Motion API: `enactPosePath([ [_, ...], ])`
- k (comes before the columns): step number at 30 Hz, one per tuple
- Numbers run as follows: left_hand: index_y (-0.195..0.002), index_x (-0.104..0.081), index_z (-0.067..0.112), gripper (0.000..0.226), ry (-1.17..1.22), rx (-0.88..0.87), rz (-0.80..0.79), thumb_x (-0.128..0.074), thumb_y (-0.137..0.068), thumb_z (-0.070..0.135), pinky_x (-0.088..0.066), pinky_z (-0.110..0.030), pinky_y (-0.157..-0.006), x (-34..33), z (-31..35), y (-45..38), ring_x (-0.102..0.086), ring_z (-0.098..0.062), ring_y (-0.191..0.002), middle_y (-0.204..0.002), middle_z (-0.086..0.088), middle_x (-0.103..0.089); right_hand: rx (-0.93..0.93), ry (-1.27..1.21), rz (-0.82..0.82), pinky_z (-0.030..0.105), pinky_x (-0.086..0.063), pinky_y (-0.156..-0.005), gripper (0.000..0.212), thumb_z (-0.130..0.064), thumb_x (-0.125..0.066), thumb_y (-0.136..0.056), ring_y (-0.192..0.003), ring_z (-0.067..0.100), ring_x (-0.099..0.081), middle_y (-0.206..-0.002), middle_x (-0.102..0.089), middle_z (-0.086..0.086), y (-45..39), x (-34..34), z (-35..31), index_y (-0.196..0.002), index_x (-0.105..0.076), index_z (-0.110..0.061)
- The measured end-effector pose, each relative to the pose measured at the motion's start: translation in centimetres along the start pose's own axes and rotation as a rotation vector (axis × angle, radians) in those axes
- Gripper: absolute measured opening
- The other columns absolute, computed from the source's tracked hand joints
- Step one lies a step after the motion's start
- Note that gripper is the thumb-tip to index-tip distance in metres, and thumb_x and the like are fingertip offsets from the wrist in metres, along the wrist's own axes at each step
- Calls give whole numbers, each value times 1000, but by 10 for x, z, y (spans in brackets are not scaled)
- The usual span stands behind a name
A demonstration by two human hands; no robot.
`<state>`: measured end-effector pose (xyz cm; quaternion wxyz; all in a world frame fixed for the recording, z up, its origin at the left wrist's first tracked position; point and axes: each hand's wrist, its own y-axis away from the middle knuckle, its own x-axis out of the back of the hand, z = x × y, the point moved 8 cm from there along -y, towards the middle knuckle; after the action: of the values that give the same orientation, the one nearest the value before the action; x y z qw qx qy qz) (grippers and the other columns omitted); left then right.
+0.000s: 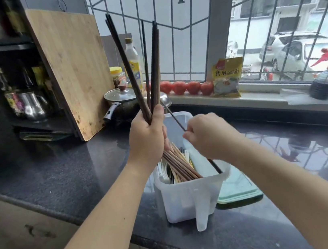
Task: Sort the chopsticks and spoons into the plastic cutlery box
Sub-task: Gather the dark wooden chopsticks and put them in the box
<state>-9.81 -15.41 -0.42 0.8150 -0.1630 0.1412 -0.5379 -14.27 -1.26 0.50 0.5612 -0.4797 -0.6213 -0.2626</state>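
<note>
Left grip (147, 136) clenches upright chopsticks (146, 67); right grip (204, 134) apparently pinches one dark chopstick (176, 120).

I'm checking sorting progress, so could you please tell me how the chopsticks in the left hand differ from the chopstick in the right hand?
The left hand grips a bundle of chopsticks fanned upright above the cutlery box. The right hand pinches a single chopstick, slanted, its lower tip inside the box's right compartment. The bundle looks dark brown, the single one thinner and blacker. Both are held over the box.
</note>
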Motion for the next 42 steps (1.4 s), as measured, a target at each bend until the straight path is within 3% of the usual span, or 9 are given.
enactPosePath([
  [7,-101,-55,8,16,4,18,5,-45,-109,18,-38,-27,-40,1,0,1,-40,-22,-38,-55,-10,-44,63,188,-113,34,-51,-61,29,-16,-57,-97,-59,20,-47,-74,-52,5,3,-44,-17,-69,-47,-16],
  [13,-105,-48,14,6,-25,-2,-13,-45,-109,18,-41,-29,-42,1,1,1,-43,-23,-41,-63,-9,-49,72,156,-222,35,-44,-67,37,-31,-54,-101,-71,29,-51,-73,-46,3,4,-54,-20,-69,-42,-17],
  [16,-110,-51,16,7,-36,11,-21,-46,-109,20,-43,-30,-43,2,-1,0,-47,-23,-43,-69,-7,-58,76,-10,14,36,-48,-71,19,-22,-48,-102,-83,27,-57,-88,-58,3,1,-32,-19,-93,-63,-13],
  [18,-109,-54,21,7,-62,2,-45,-47,-109,21,-43,-28,-42,0,1,0,-50,-23,-42,-76,-7,-62,-9,-374,221,36,-52,-71,23,-19,-44,-103,-82,22,-62,-96,-65,1,1,-8,-5,-105,-67,-15],
  [22,-108,-59,19,10,-189,-55,-154,-49,-108,20,-46,-31,-43,-12,6,2,-53,-25,-41,-78,-10,-65,-86,-1006,201,30,-49,-54,23,-24,-46,-106,-61,12,-63,-91,-70,3,6,2,7,-103,-67,-18],
  [31,-111,-64,22,11,-222,-96,-229,-54,-107,27,-54,-39,-46,-19,7,5,-60,-30,-50,-80,-12,-69,-32,-977,252,29,-47,-59,18,-21,-50,-105,-64,13,-65,-85,-70,5,6,6,5,-95,-63,-13],
  [36,-97,-52,18,13,-193,-32,-52,-47,-108,22,-48,-30,-44,-5,0,0,-55,-25,-40,-73,-16,-67,-150,-1401,693,29,-49,-47,17,-18,-39,-109,-56,22,-62,-76,-70,11,34,33,39,-99,-52,-13],
  [39,-91,-50,19,17,-132,-28,-24,-47,-108,19,-44,-28,-42,-3,0,1,-49,-22,-38,-69,-14,-59,-98,-1078,752,33,-52,-48,16,-23,-46,-107,-54,21,-59,-72,-67,7,38,46,38,-95,-56,-18],
  [42,-92,-49,16,17,-51,-14,7,-47,-108,17,-41,-29,-40,0,-1,1,-43,-22,-38,-67,-12,-52,-66,-361,231,39,-56,-60,20,-30,-52,-103,-68,22,-64,-76,-65,2,7,14,5,-91,-62,-17],
])
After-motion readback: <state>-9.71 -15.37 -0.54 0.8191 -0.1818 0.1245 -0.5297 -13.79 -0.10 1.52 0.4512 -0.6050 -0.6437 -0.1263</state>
